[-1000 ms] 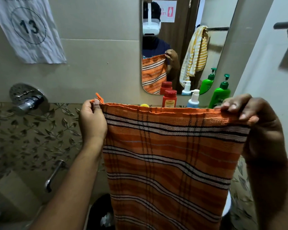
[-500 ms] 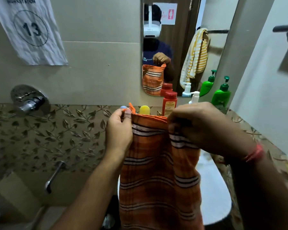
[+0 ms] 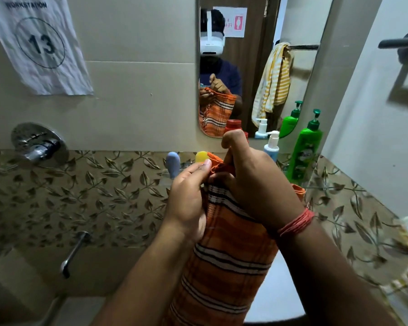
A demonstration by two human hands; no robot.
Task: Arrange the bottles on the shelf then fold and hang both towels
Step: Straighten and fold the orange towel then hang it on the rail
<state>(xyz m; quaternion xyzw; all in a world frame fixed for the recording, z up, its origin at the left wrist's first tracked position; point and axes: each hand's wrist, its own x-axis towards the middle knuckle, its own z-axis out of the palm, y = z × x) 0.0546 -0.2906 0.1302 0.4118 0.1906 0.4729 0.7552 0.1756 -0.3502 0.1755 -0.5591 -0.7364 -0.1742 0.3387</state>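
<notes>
Both hands meet at chest height before the mirror [image 3: 257, 67]. The left hand [image 3: 189, 196] pinches the orange towel's [image 3: 224, 260] top edge; the right hand [image 3: 254, 182] grips it alongside, index finger raised. The towel hangs down.

An orange towel [image 3: 224, 250] banded with black and white stripes is seen. A green bottle [image 3: 304, 151] is seen, a yellow-and-white striped towel [image 3: 272, 83], and brown tiles [image 3: 85, 196] patterned with leaves.
</notes>
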